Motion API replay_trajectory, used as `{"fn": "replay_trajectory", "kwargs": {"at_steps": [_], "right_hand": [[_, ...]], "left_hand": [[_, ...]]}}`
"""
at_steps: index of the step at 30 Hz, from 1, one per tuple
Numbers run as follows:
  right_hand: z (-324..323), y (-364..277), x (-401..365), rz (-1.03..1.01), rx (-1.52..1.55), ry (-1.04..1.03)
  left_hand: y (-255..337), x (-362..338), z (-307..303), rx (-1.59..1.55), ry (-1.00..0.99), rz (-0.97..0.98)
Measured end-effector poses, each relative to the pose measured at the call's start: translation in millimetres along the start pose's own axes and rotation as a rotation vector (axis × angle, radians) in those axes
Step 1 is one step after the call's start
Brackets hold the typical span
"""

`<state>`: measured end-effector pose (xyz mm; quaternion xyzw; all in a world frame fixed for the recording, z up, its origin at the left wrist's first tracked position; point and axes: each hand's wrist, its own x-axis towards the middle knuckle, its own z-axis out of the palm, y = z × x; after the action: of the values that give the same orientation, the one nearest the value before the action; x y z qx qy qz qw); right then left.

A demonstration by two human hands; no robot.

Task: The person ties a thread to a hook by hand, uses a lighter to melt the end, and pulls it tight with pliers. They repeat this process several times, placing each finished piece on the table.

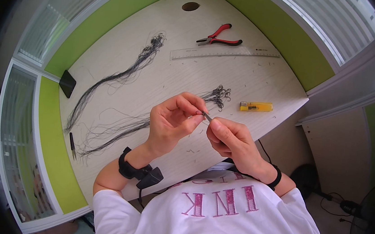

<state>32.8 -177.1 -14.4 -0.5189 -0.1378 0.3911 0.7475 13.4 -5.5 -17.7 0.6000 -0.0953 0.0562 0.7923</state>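
Observation:
My left hand (169, 119) is closed, with thumb and forefinger pinching something small and dark, perhaps a hook; it is too small to make out. My right hand (236, 146) grips a slim grey metal piece (207, 117), whose tip meets the left fingertips. Its kind is mostly hidden by the fingers. Just behind the hands lies a cluster of fishing hooks (219, 95). Their dark lines (125, 132) pass behind my left hand and trail to the left across the table. To the right of the hooks rests a yellow lighter (256, 106).
On the table (201, 163) lie red-handled pliers (220, 35), a clear ruler (225, 54), a second bundle of hooks with lines (119, 76), and a black pointed tool (72, 145). A black flat object (67, 84) leans by the green partition (50, 131). Short line scraps are scattered about.

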Motion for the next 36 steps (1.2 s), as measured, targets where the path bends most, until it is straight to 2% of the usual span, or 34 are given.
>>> {"fn": "replay_trajectory", "kwargs": {"at_steps": [11,13,36], "right_hand": [[-0.2,-0.9,0.2,0.023,0.052,0.002],[-1.0,0.1,0.4,0.035,0.066,-0.003],[-4.4,0.1,2.5,0.074,0.157,-0.025]], "left_hand": [[-3.5,-0.4,-4.1,-0.036,-0.027,0.017],[1.4,-0.3,0.4,0.026,0.026,-0.036],[-0.8,-1.5,-0.2,0.044,0.07,-0.075]]}}
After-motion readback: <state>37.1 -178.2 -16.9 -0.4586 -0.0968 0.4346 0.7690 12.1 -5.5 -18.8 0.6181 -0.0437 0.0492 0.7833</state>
